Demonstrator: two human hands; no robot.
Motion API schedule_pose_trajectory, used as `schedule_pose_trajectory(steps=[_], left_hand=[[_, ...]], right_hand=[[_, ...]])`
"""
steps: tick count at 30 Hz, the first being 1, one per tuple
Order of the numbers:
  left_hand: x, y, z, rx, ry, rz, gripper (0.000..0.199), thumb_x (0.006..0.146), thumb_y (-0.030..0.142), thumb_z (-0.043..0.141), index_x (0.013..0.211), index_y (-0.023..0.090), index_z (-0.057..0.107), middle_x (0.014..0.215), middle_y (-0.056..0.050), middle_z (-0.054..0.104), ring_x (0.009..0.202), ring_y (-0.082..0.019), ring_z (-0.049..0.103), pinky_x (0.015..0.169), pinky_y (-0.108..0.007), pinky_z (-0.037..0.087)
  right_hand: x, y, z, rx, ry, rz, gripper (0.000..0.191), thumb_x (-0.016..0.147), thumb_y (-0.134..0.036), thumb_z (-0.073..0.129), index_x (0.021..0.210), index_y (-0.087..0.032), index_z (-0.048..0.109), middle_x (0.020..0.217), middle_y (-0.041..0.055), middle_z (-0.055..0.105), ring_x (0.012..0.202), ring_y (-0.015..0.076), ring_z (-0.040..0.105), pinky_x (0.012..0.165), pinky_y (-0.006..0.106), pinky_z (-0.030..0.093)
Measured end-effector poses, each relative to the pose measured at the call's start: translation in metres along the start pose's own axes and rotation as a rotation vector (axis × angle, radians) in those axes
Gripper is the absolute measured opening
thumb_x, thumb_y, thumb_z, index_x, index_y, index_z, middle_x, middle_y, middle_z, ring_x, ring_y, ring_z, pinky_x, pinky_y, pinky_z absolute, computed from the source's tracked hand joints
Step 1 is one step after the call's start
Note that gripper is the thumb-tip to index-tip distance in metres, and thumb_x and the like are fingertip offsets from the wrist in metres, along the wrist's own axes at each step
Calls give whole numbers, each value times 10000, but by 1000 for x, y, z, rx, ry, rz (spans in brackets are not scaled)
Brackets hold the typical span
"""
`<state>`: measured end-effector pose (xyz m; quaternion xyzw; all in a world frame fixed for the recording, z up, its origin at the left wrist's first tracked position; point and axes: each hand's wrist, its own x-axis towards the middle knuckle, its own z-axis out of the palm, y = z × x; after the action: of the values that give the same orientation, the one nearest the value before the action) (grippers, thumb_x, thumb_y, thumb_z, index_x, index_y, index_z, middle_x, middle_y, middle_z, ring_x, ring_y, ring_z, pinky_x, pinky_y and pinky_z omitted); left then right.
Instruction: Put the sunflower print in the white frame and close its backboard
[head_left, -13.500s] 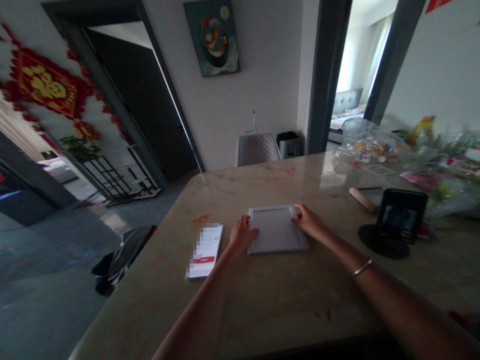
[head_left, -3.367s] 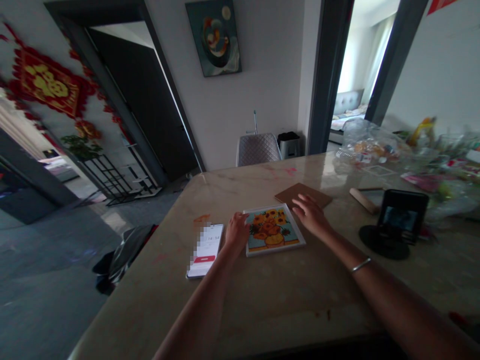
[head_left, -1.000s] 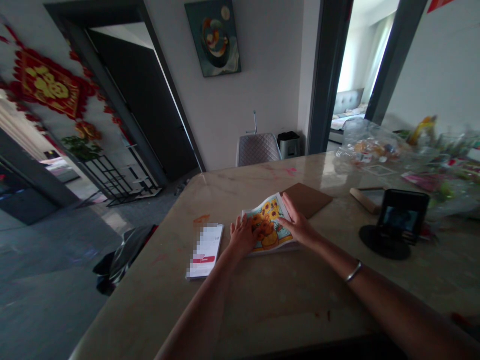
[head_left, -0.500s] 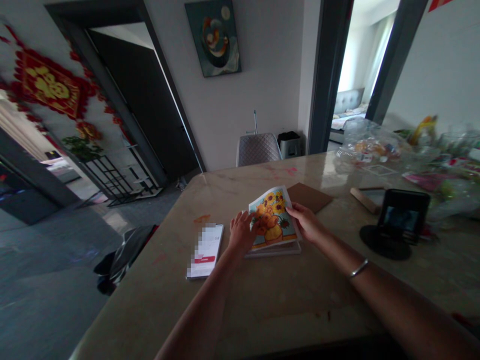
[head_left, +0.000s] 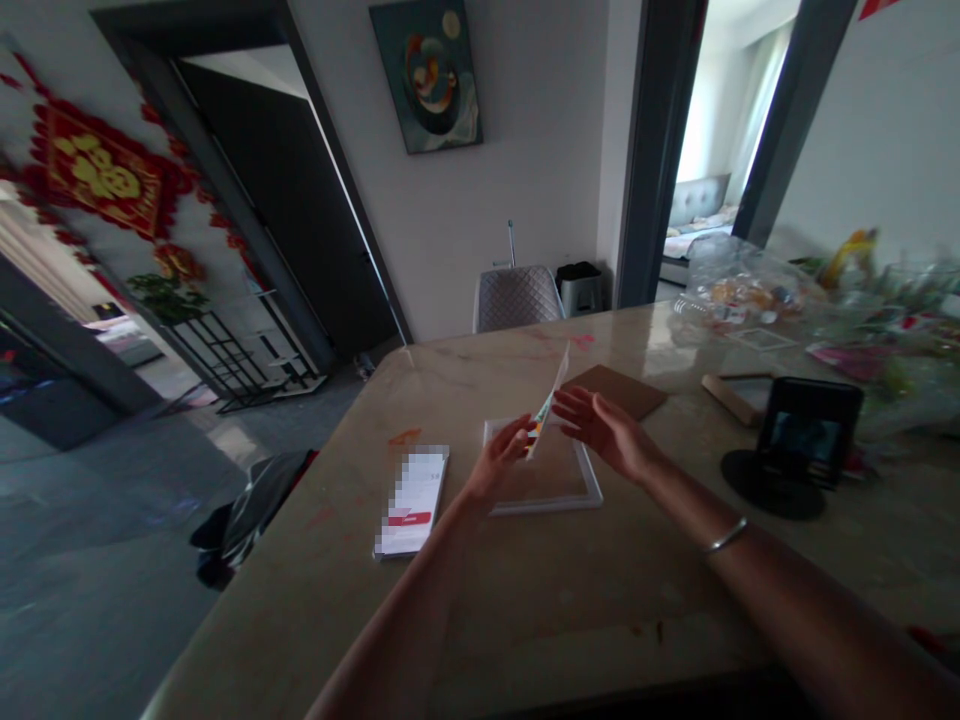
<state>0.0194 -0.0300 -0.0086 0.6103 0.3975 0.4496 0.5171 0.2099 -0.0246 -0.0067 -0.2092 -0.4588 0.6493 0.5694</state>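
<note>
A sunflower picture sheet [head_left: 559, 385] stands nearly edge-on above a white picture frame [head_left: 544, 507]. My left hand [head_left: 504, 458] holds the sheet near its lower edge, with the thumb and fingers closed on it. On the other side, my right hand [head_left: 611, 432] has its fingers stretched out beside the sheet; whether they touch it is hard to make out. The frame lies flat on the table below both hands. Just beyond my right hand is a brown backing board [head_left: 626, 395], and a phone [head_left: 420, 490] with a lit screen lies left of the frame.
On the right of the marble table [head_left: 480, 610] stands a black stand with a screen [head_left: 806, 445]. Behind it sit a small wooden-edged frame [head_left: 731, 400] and clear plastic bags [head_left: 750, 290]. A quilted chair [head_left: 519, 300] stands at the far edge.
The sunflower sheet has turned from facing me to nearly edge-on, uncovering the frame below. My right hand has gone from gripping its edge to stretched fingers.
</note>
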Motion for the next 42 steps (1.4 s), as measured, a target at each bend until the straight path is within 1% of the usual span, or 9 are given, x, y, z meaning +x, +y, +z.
schedule_pose_trajectory(steps=[4,9,12,17,19,23,31,38,42], left_hand=[[-9,5,7,-261,-92,-106,476,716,482,534,1101,202,532,944,-60,618,796,-154,562,679,-240,419],[-4,4,7,-314,57,-170,347,635,391,631,869,136,603,743,-25,615,604,-107,524,549,-194,384],[0,3,5,-325,161,-161,286,592,326,656,794,132,598,675,3,599,545,-89,499,502,-180,364],[3,3,-4,-445,275,-121,323,573,348,670,826,173,571,682,35,578,560,-68,496,519,-169,387],[4,3,-8,-441,303,-130,345,578,371,665,852,189,562,710,32,583,585,-70,506,536,-172,402],[6,2,-11,-265,326,-147,376,649,451,585,936,209,549,770,6,603,639,-89,531,557,-185,423],[7,1,-30,-7,405,-82,376,673,428,527,919,145,561,793,-30,622,650,-114,548,540,-187,405],[11,0,-58,720,524,-82,218,697,295,476,822,161,596,745,-30,625,662,-150,551,559,-219,371],[9,1,-54,831,459,-131,242,723,301,450,871,171,592,754,-42,636,670,-163,565,547,-222,362]], right_hand=[[-9,9,15,-188,-219,69,348,745,-391,546,1070,-270,566,1245,24,488,1161,190,412,951,381,340],[-10,15,22,-382,-265,60,374,737,-420,545,1074,-260,572,1165,29,556,1117,193,452,945,388,338],[-6,16,18,-435,-132,-2,348,726,-443,537,991,-231,615,1047,49,621,1016,196,527,889,378,387],[3,15,-1,-464,270,-48,395,683,-465,559,989,-216,584,1004,66,624,908,186,567,759,323,443],[4,15,-7,-430,242,19,420,681,-473,560,1025,-232,558,1035,57,608,907,180,564,730,298,449],[3,16,-11,-311,78,132,389,712,-487,524,992,-221,568,912,38,634,731,138,588,623,253,462],[6,18,-14,-342,289,100,280,632,-390,631,803,-178,566,718,2,611,581,100,563,512,213,466],[0,26,-2,-668,164,125,239,676,-405,562,646,-176,501,555,-33,548,473,100,542,487,233,451],[2,27,-6,-878,184,88,220,717,-395,488,653,-184,494,585,-15,552,505,120,551,492,237,424]])
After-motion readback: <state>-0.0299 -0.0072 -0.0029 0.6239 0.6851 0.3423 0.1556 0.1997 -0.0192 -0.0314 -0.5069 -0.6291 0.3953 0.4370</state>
